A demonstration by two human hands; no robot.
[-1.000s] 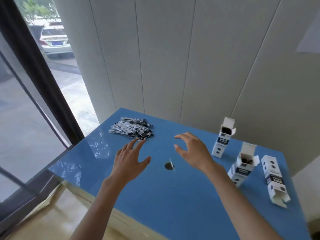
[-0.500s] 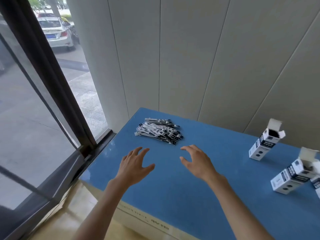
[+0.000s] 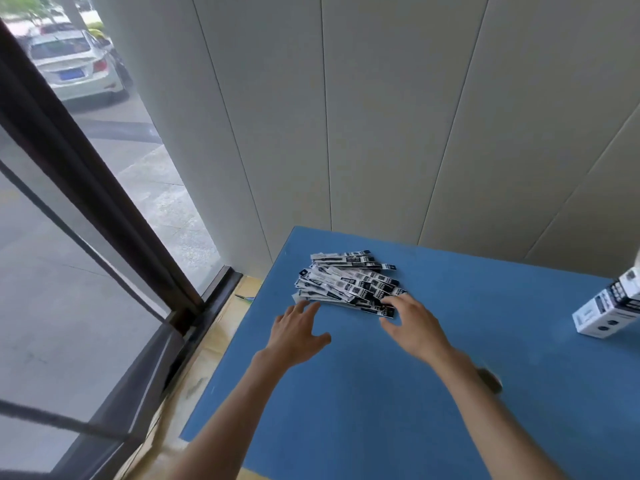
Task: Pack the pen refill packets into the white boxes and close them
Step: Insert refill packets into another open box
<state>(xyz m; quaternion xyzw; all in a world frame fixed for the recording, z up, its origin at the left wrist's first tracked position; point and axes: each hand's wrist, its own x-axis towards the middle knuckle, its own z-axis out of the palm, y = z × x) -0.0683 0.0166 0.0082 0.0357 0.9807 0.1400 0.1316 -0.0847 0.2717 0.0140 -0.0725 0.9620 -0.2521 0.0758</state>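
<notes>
The surface [image 3: 433,393] looks matt blue, smooth and faintly sheened. The pen refill packets [image 3: 349,284] appear as glossy printed film or paper. The white box [image 3: 609,306] looks like smooth printed card.

I can read no text anywhere. The pile of pen refill packets [image 3: 349,284] at twelve o'clock carries black-and-white print too blurred to read; the white box [image 3: 609,308] at three o'clock likewise, showing only dark bands and dots.
</notes>
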